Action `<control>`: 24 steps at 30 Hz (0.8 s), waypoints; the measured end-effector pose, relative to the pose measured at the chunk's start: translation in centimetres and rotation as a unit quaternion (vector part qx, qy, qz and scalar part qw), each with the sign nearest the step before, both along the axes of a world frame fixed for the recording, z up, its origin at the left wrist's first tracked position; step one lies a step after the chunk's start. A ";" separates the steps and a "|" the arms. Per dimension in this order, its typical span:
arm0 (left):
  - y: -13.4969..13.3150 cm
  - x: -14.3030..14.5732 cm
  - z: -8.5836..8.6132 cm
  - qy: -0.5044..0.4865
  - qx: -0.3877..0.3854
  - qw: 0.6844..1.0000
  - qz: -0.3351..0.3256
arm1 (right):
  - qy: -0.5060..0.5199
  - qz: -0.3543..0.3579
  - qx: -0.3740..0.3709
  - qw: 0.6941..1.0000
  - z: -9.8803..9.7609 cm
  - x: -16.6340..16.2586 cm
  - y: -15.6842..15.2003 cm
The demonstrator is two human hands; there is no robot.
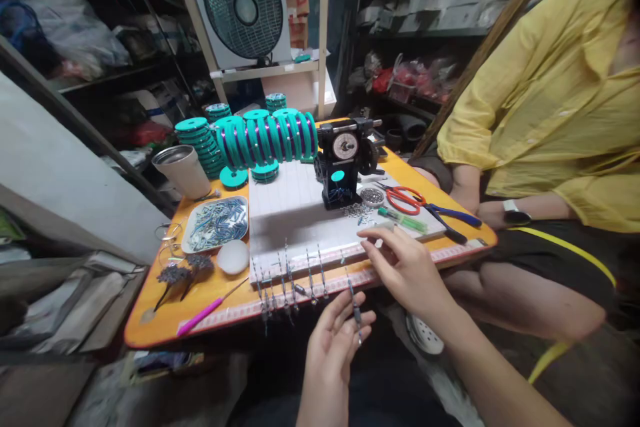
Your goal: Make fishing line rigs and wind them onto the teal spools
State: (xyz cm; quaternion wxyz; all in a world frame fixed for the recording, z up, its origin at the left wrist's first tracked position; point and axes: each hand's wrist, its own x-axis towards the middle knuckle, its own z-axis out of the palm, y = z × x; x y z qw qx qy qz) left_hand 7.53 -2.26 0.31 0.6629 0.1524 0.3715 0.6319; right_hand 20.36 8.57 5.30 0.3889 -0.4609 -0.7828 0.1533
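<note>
My left hand [334, 340] is below the table's front edge, palm up, fingers pinched on a thin wire fishing rig [354, 303] that runs up to the white board [295, 213]. My right hand [400, 260] hovers over the board's front right corner, fingers apart and stretched toward a pile of small metal parts [357, 211]; nothing shows in it. Several more wire rigs [287, 277] hang along the board's front edge. A black winding machine [343, 163] with a dial stands at the board's back.
On the orange table [165, 320] are teal line spools [265, 137], a tray of blue-grey parts [216, 221], a metal cup [183, 170], red scissors [407, 199], blue pliers [453, 217] and a pink tool [205, 313]. A person in a yellow shirt [545, 100] sits at the right.
</note>
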 end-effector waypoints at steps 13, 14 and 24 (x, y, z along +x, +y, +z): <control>-3.4 -2.3 -0.2 0.326 -0.019 0.943 0.055 | 0.065 0.078 -0.010 0.995 -1.7 -3.2 -3.9; -2.9 -2.7 0.6 0.357 -0.013 0.932 0.059 | 0.064 0.076 -0.014 0.995 -1.7 -3.4 -4.0; 1.6 -4.6 3.9 0.523 -0.012 0.852 0.002 | 0.001 0.023 -0.066 0.998 -2.3 -4.8 -3.6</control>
